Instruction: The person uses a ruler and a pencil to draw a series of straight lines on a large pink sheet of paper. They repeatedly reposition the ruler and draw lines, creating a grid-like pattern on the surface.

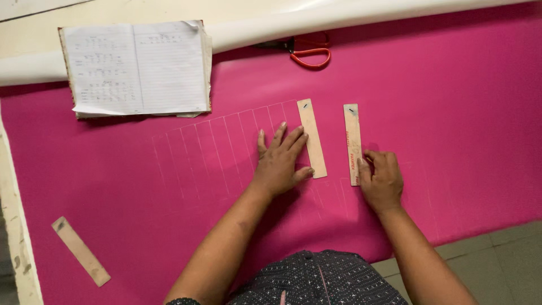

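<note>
I see the left hand [280, 160] spread flat at frame centre, fingers released, pressing a tan strip [312, 138] onto the pink cloth [451, 113]. The right hand [382, 179] lies just right of it, fingers curled against the lower end of a second strip [353, 144]. A notebook [135, 68] lies upper left, red scissors [307, 52] at top centre, a third strip [81, 251] lower left.

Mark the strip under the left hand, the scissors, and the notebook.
cardboard strip [314, 148], head view, bare right half of strip
red-handled scissors [310, 56], head view, lower handle loop
open notebook [135, 68], head view, centre fold of pages
</note>
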`<state>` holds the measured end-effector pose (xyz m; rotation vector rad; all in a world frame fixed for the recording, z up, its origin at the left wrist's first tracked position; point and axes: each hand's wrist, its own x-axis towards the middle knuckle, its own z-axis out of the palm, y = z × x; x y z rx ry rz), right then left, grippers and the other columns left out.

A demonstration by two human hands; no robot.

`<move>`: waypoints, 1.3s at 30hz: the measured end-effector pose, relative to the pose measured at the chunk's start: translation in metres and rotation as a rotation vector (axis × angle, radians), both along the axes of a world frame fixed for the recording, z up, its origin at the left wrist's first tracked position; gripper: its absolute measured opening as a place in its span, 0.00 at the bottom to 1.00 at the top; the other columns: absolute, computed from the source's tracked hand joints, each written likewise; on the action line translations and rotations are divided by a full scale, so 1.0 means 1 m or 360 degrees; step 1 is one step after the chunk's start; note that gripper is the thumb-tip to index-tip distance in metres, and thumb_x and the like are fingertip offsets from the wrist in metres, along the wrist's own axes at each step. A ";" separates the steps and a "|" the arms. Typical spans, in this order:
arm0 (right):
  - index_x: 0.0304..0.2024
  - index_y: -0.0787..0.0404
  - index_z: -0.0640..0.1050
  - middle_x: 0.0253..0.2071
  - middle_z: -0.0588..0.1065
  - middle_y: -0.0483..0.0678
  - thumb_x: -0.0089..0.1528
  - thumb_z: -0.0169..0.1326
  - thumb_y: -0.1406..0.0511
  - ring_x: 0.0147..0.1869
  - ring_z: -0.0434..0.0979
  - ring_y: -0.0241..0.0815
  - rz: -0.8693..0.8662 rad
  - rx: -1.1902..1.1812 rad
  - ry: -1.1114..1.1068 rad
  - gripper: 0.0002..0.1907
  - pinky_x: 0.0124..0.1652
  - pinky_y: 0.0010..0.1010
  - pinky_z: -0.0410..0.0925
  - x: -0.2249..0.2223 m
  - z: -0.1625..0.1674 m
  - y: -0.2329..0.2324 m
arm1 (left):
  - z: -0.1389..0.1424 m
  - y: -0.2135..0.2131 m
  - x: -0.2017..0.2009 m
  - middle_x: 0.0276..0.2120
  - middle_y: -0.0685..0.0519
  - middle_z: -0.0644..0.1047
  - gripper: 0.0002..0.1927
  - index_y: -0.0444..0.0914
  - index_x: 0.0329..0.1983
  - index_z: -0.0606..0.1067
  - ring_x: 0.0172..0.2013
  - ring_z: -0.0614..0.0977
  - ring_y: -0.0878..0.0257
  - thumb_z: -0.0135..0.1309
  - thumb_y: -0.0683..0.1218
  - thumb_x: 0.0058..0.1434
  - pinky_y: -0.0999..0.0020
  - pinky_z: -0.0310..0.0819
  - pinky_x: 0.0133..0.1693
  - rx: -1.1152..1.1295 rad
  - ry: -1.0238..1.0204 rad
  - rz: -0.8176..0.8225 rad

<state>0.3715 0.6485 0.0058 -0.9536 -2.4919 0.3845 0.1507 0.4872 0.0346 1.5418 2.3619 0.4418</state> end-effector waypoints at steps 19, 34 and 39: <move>0.62 0.49 0.76 0.49 0.72 0.46 0.61 0.60 0.57 0.45 0.79 0.43 0.0306 -0.0532 -0.0412 0.26 0.39 0.37 0.73 -0.044 0.033 -0.031 | -0.016 0.008 0.000 0.73 0.59 0.60 0.44 0.46 0.73 0.62 0.75 0.50 0.54 0.57 0.68 0.56 0.34 0.23 0.70 0.0111 -0.0067 0.0017; 0.66 0.47 0.71 0.54 0.68 0.50 0.59 0.62 0.55 0.51 0.77 0.45 0.0386 -0.0557 -0.0557 0.33 0.46 0.38 0.74 -0.043 0.039 -0.029 | -0.009 0.008 0.000 0.72 0.58 0.60 0.42 0.51 0.71 0.64 0.74 0.50 0.53 0.58 0.67 0.56 0.32 0.25 0.69 0.0110 -0.0054 0.0006; 0.67 0.45 0.71 0.55 0.68 0.48 0.60 0.60 0.55 0.51 0.78 0.44 0.0354 -0.0655 -0.0605 0.32 0.48 0.38 0.74 -0.046 0.043 -0.028 | -0.011 0.008 0.001 0.72 0.58 0.60 0.42 0.50 0.72 0.64 0.75 0.50 0.55 0.56 0.68 0.57 0.32 0.25 0.69 0.0123 -0.0032 0.0017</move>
